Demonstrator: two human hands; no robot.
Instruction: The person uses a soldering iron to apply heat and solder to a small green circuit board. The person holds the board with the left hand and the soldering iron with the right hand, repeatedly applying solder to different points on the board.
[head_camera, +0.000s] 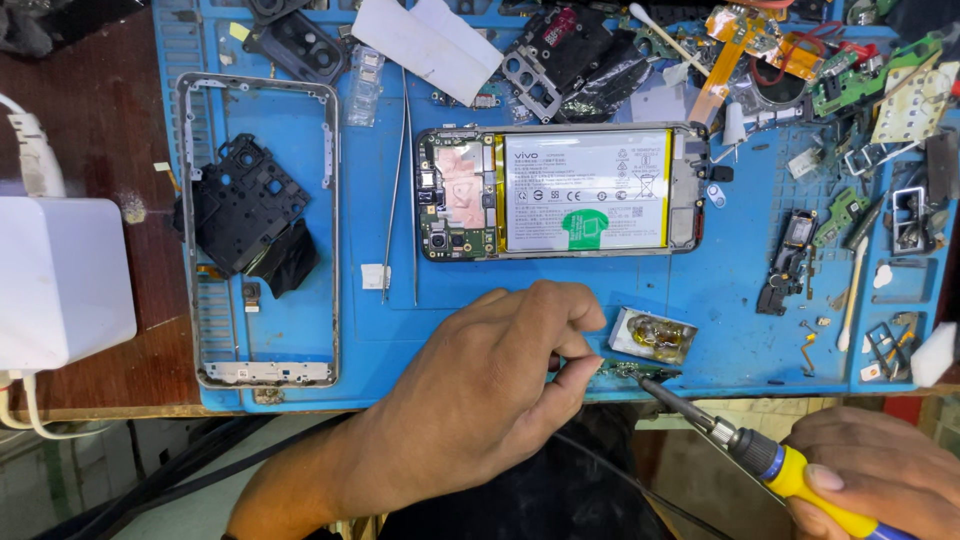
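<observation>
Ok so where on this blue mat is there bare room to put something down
Bare mat lies below the opened phone, bordered by the left hand and the small flux tin. A second patch sits inside the empty phone frame, below the black cover. A narrow strip runs by the tweezers. The top and right edges are crowded with loose parts.

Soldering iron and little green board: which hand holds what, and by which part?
The right hand grips the soldering iron by its yellow handle. The left hand pinches the small circuit board by its left end.
</observation>
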